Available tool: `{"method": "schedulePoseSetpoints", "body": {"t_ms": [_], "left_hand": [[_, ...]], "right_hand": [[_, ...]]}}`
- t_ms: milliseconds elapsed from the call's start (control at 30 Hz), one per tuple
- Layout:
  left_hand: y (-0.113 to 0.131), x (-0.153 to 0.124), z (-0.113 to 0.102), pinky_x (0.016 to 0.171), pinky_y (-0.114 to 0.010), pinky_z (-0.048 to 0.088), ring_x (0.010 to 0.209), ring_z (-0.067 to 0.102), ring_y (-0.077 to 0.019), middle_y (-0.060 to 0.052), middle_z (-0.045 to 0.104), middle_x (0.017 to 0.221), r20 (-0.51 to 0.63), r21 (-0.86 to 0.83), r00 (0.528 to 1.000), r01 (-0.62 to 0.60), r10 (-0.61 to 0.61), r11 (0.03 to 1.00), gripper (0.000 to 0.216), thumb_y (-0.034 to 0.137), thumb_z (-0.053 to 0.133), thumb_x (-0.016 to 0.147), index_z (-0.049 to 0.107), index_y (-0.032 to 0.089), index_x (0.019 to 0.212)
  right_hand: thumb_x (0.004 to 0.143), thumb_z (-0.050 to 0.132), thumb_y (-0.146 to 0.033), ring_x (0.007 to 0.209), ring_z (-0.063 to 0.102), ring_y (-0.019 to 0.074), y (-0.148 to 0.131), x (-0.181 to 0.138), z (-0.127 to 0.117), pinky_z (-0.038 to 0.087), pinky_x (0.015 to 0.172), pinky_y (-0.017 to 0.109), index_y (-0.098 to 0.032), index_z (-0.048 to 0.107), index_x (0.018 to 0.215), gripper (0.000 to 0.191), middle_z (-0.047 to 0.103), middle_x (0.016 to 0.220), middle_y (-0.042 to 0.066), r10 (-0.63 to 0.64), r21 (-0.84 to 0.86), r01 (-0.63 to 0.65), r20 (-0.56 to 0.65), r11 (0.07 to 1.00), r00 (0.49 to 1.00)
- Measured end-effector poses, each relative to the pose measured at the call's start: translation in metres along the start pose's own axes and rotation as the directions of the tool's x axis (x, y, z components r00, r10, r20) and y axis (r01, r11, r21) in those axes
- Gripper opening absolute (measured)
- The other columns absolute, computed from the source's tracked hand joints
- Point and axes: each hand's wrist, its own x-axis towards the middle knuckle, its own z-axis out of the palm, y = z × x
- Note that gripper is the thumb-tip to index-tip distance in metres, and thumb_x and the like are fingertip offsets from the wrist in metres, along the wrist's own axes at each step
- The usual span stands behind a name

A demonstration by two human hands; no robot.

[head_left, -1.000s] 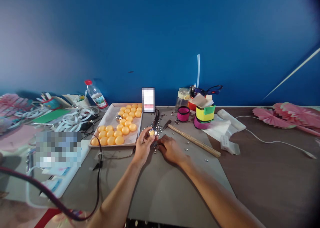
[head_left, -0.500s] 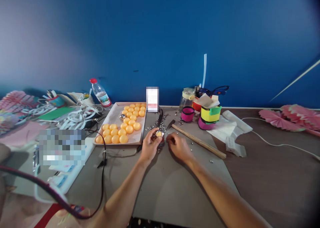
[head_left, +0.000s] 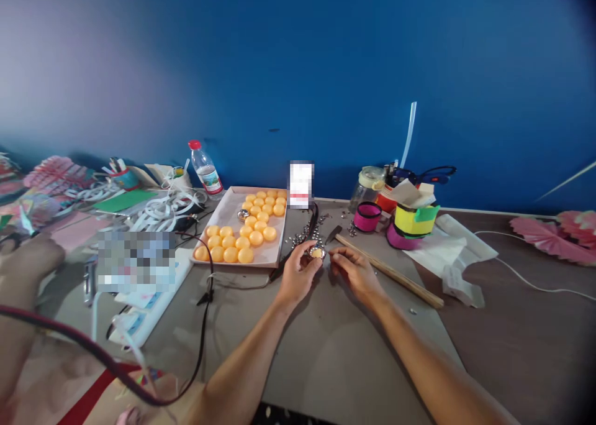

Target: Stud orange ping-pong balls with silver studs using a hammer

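My left hand point(head_left: 298, 273) grips an orange table tennis ball point(head_left: 317, 252) partly covered with silver studs. Close to its right side is my right hand point(head_left: 361, 273), thumb and fingertips pinched together. Whatever may be between those fingertips is too small to make out. Behind the ball lie loose silver studs point(head_left: 318, 227), scattered on the grey mat point(head_left: 321, 363). A hammer point(head_left: 395, 273) with a wooden handle rests just beyond my right hand.
To the left, a shallow tray point(head_left: 272, 258) holds plain orange balls and one studded ball point(head_left: 243, 214). A plastic bottle point(head_left: 205, 170), a pink ring-shaped container point(head_left: 367, 217) and a glass jar point(head_left: 367, 186) stand behind. Another person's hand point(head_left: 32, 260) is at far left, near cables.
The view has turned left, so everything sits further right in the picture. My right hand's fingers have straightened somewhat beside the ball. Another person's hand has come in at left.
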Motion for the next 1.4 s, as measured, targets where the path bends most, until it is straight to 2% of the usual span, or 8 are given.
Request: {"method": "schedulePoseSetpoints", "body": {"t_ms": [133, 233, 467, 600, 900, 1100, 1267, 1400], "left_hand": [[0.0, 0.001, 0.0, 0.07, -0.028, 0.048, 0.076, 0.057, -0.0158, -0.006, 0.065, 0.095, -0.004, -0.001, 1.0, 0.001, -0.001, 1.0, 0.038, 0.028, 0.067, 0.074, 0.063, 0.019, 0.111], [0.001, 0.001, -0.001, 0.069, -0.027, 0.047, 0.074, 0.056, -0.0148, -0.006, 0.064, 0.096, -0.006, -0.007, 1.0, 0.019, -0.019, 1.0, 0.04, 0.031, 0.068, 0.074, 0.063, 0.019, 0.112], [0.008, 0.0, 0.0, 0.071, -0.026, 0.048, 0.084, 0.06, -0.0157, -0.006, 0.065, 0.099, 0.036, -0.277, 0.995, 0.102, -0.095, 0.955, 0.052, 0.039, 0.074, 0.068, 0.056, 0.02, 0.113], [0.01, 0.0, 0.0, 0.073, -0.026, 0.048, 0.083, 0.06, -0.0148, -0.006, 0.065, 0.093, 0.056, -0.267, 0.991, 0.131, -0.12, 0.955, 0.043, 0.04, 0.073, 0.07, 0.059, 0.016, 0.103], [0.003, 0.002, -0.004, 0.076, -0.026, 0.049, 0.083, 0.061, -0.014, -0.004, 0.065, 0.1, 0.083, -0.352, 0.988, 0.155, -0.134, 0.923, 0.046, 0.033, 0.073, 0.072, 0.059, 0.02, 0.113], [0.001, 0.003, -0.003, 0.086, -0.031, 0.048, 0.091, 0.061, -0.0166, -0.005, 0.065, 0.106, 0.074, -0.318, 0.99, 0.136, -0.119, 0.938, 0.05, 0.029, 0.074, 0.069, 0.058, 0.02, 0.116], [0.0, 0.004, -0.002, 0.084, -0.031, 0.049, 0.088, 0.061, -0.0155, -0.004, 0.064, 0.103, 0.049, -0.256, 0.994, 0.108, -0.099, 0.961, 0.047, 0.029, 0.074, 0.069, 0.058, 0.02, 0.113], [0.0, 0.004, -0.002, 0.078, -0.028, 0.05, 0.083, 0.061, -0.0141, -0.003, 0.065, 0.097, 0.033, -0.172, 0.997, 0.076, -0.071, 0.982, 0.044, 0.029, 0.073, 0.069, 0.058, 0.019, 0.109]], "right_hand": [[0.058, 0.077, -0.034, 0.052, 0.048, 0.0113, -0.004, 0.0, 0.001, 0.035, 0.05, 0.026, -0.02, 0.063, 0.08, 0.029, 0.058, 0.063, -0.003, 0.032, 0.144, -0.03, -0.008, 0.989, 0.999], [0.057, 0.079, -0.033, 0.052, 0.048, 0.0101, -0.007, 0.0, 0.002, 0.035, 0.053, 0.027, -0.021, 0.062, 0.076, 0.028, 0.058, 0.066, -0.003, 0.011, 0.192, -0.01, -0.004, 0.981, 1.0], [0.065, 0.075, -0.036, 0.059, 0.046, 0.011, -0.008, -0.002, 0.002, 0.035, 0.06, 0.027, -0.022, 0.06, 0.071, 0.022, 0.053, 0.069, -0.003, -0.069, 0.194, 0.053, 0.076, 0.98, 0.995], [0.07, 0.072, -0.034, 0.067, 0.047, 0.0124, -0.002, -0.002, 0.002, 0.037, 0.067, 0.027, -0.022, 0.061, 0.073, 0.016, 0.054, 0.073, -0.002, -0.124, 0.146, 0.108, 0.103, 0.983, 0.987], [0.068, 0.073, -0.037, 0.077, 0.051, 0.0155, -0.007, 0.0, 0.005, 0.04, 0.079, 0.031, -0.021, 0.059, 0.071, 0.021, 0.059, 0.081, -0.001, -0.138, 0.171, 0.121, 0.093, 0.978, 0.986], [0.07, 0.07, -0.037, 0.077, 0.05, 0.0155, -0.012, -0.001, 0.008, 0.039, 0.077, 0.029, -0.021, 0.057, 0.067, 0.021, 0.057, 0.077, 0.0, -0.197, 0.105, 0.186, 0.108, 0.977, 0.974], [0.071, 0.067, -0.036, 0.076, 0.051, 0.0152, -0.013, -0.002, 0.01, 0.042, 0.076, 0.029, -0.02, 0.059, 0.068, 0.019, 0.054, 0.081, 0.0, -0.236, 0.026, 0.234, 0.124, 0.972, 0.964], [0.07, 0.067, -0.035, 0.081, 0.051, 0.0156, -0.006, -0.001, 0.011, 0.043, 0.077, 0.029, -0.02, 0.061, 0.069, 0.016, 0.054, 0.087, 0.002, -0.254, -0.025, 0.257, 0.075, 0.966, 0.964]]}}
